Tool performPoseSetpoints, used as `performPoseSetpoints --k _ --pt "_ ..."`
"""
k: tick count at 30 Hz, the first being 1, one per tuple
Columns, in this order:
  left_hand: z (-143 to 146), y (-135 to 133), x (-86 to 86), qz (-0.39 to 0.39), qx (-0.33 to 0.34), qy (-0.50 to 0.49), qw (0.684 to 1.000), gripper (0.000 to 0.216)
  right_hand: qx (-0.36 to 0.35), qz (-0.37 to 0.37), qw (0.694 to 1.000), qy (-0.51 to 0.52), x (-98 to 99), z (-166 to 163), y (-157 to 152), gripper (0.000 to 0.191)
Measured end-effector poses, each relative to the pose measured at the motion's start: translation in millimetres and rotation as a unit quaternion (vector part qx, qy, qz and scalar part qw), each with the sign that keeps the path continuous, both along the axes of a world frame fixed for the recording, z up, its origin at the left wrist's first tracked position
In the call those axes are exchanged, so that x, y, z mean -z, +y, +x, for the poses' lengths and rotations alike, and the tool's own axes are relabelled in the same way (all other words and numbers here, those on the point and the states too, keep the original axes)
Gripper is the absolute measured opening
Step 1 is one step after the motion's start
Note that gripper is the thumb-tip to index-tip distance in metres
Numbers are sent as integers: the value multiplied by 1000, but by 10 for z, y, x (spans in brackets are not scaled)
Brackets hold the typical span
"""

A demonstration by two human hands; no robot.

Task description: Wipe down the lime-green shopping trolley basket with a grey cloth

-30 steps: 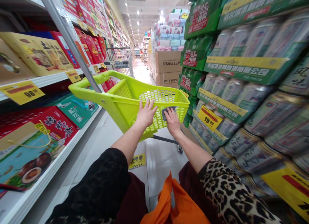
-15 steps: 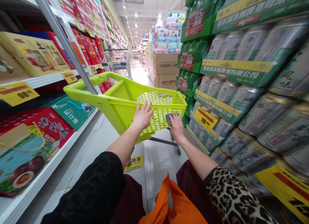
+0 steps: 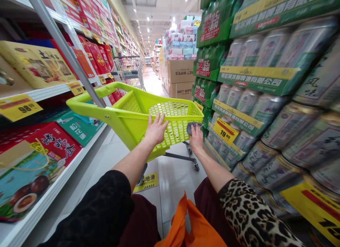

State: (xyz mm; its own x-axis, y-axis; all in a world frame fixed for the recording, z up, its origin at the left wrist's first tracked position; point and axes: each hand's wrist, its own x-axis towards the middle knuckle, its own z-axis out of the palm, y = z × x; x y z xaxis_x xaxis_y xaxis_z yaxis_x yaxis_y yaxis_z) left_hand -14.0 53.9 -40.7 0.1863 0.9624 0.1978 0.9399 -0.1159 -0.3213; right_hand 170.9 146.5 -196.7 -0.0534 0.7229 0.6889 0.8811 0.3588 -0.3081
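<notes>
As the head cam sees it, your left hand [image 3: 156, 130] lies spread and loose on the near side of the lime-green cart [image 3: 125, 130], while your right hand [image 3: 196, 138] holds a gray cloth [image 3: 190, 128] under its fingers at the cart's end corner. Cart's standing between gift boxes [image 3: 57, 140] on your left and stacked beer cans [image 3: 248, 102] on your right.

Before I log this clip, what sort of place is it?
Most likely a supermarket aisle: the green cart, yellow price tags and stacked cans point to it.
</notes>
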Motion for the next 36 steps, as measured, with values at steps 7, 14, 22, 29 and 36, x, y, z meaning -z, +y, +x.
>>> performPoseSetpoints --k 7,14,22,29,36 --pt "-24 -36 22 13 12 -10 1000 64 -15 -4 1000 -3 139 -4 -74 50" --pt "-62 -54 -15 -4 15 -18 1000 65 -53 -56 994 -76 215 68 -281 48" --pt "107 -56 343 26 108 -375 920 47 -191 16 978 -84 -119 21 -458 49" --pt "458 49 756 -78 -77 -882 458 22 -266 31 963 11 -197 -182 -675 51" --pt "383 33 855 -14 -87 -903 421 33 -302 -28 950 80 -285 -283 -799 55"
